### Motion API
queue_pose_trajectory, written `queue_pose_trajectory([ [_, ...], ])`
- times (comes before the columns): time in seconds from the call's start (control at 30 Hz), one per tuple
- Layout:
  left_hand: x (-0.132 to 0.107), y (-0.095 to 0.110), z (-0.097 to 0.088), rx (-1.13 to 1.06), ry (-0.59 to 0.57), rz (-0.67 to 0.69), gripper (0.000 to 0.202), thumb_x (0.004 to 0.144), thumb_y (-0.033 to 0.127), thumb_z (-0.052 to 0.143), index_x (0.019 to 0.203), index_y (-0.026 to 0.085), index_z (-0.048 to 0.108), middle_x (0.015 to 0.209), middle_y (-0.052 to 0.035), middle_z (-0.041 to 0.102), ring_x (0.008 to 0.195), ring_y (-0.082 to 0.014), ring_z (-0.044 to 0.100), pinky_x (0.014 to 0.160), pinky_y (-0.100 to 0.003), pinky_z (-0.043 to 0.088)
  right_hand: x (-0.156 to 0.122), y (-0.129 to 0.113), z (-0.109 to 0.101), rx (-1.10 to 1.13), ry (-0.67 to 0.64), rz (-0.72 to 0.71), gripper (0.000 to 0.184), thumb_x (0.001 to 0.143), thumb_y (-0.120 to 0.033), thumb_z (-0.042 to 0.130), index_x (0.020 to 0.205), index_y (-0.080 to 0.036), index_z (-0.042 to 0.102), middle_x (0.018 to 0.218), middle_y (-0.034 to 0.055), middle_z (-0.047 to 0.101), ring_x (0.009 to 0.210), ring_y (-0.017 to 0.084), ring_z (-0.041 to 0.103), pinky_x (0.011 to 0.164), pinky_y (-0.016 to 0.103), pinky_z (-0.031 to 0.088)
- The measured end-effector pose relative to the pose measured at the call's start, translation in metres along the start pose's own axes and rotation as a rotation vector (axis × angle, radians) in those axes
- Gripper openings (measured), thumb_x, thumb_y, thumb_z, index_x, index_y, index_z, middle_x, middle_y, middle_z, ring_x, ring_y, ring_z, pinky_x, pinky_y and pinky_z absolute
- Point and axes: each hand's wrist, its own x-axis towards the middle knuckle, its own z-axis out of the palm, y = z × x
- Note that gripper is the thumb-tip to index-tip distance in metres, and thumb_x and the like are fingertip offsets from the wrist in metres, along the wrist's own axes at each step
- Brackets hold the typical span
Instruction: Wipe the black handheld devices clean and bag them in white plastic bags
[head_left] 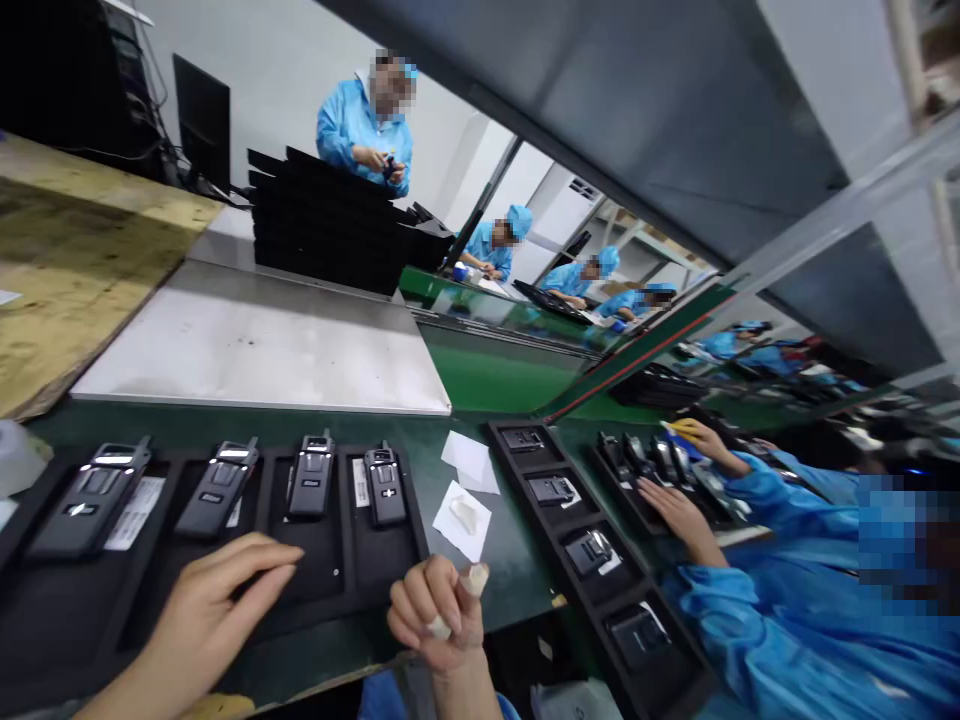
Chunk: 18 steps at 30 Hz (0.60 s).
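A black compartment tray [341,560] in front of me holds several dark handheld devices with stubby antennas, like two-way radios. My left hand [214,615] is over its middle part, fingers stretched out and holding nothing. The nearest device, a radio [217,490], lies just beyond that hand; another radio [311,475] lies to its right. At the tray's front right corner my right hand [442,610] is turned palm up, its fingers curled in and its thumb raised. A pale finger cot [475,580] covers the thumb; another pale patch shows among the curled fingers.
White papers [463,520], one with a pale translucent piece, lie beyond my right hand. A second black tray [559,540] of devices stands right. A co-worker in a blue smock [780,600] handles devices there. Black trays [322,225] are stacked behind a white board [262,340].
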Motion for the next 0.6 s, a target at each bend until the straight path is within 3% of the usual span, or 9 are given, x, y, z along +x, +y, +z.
queue_pose_trajectory([
  [0.13, 0.023, 0.051, 0.027, -0.376, -0.283, -0.081, 0.017, 0.088, 0.027, 0.060, 0.096, 0.025, 0.075, 0.083, -0.0022, 0.066, 0.075, -0.0157, 0.062, 0.069, -0.026, 0.050, 0.007, 0.026, 0.023, 0.191, -0.257, 0.105, 0.079, 0.080, -0.079, 0.051, 0.033, -0.021, 0.025, 0.031, -0.0069, 0.018, 0.032, 0.006, 0.021, 0.033, 0.017, 0.030],
  [0.23, 0.030, 0.076, 0.042, -0.486, -0.372, -0.202, 0.021, 0.075, 0.024, 0.071, 0.095, 0.023, 0.075, 0.084, -0.0014, 0.064, 0.075, -0.0144, 0.058, 0.073, -0.025, 0.047, 0.003, 0.040, 0.025, 0.214, -0.355, 0.172, 0.081, 0.080, -0.083, 0.044, 0.031, -0.021, 0.024, 0.027, -0.0065, 0.015, 0.028, 0.007, 0.019, 0.032, 0.018, 0.029],
  [0.33, 0.035, 0.088, 0.051, -0.535, -0.445, -0.350, 0.029, 0.064, 0.027, 0.079, 0.091, 0.020, 0.075, 0.085, -0.0012, 0.065, 0.077, -0.0148, 0.058, 0.074, -0.025, 0.046, -0.006, 0.051, 0.020, 0.183, -0.381, 0.227, 0.084, 0.077, -0.090, 0.032, 0.027, -0.022, 0.023, 0.026, -0.0038, 0.012, 0.029, 0.009, 0.021, 0.031, 0.019, 0.025],
  [0.5, 0.039, 0.084, 0.061, -0.690, -0.596, -0.435, 0.015, 0.064, 0.028, 0.078, 0.069, 0.016, 0.070, 0.066, -0.0013, 0.063, 0.060, -0.0125, 0.055, 0.058, -0.024, 0.044, -0.022, 0.064, 0.011, 0.047, -0.306, 0.300, 0.083, 0.077, -0.091, 0.026, 0.027, -0.025, 0.026, 0.027, -0.0019, 0.013, 0.031, 0.012, 0.022, 0.031, 0.022, 0.025],
  [0.53, 0.038, 0.082, 0.063, -0.727, -0.606, -0.448, 0.014, 0.065, 0.028, 0.078, 0.068, 0.016, 0.070, 0.064, -0.0015, 0.063, 0.058, -0.0120, 0.054, 0.057, -0.023, 0.043, -0.022, 0.067, 0.010, -0.051, -0.236, 0.292, 0.081, 0.080, -0.088, 0.028, 0.030, -0.025, 0.030, 0.027, -0.0019, 0.016, 0.032, 0.012, 0.025, 0.032, 0.023, 0.027],
  [0.6, 0.032, 0.077, 0.068, -0.768, -0.649, -0.470, 0.020, 0.063, 0.033, 0.082, 0.067, 0.017, 0.070, 0.064, -0.0018, 0.064, 0.056, -0.0114, 0.055, 0.056, -0.023, 0.044, -0.014, 0.075, 0.014, -0.274, -0.107, 0.260, 0.069, 0.088, -0.077, 0.037, 0.045, -0.024, 0.050, 0.037, -0.0016, 0.038, 0.038, 0.013, 0.038, 0.037, 0.024, 0.037],
])
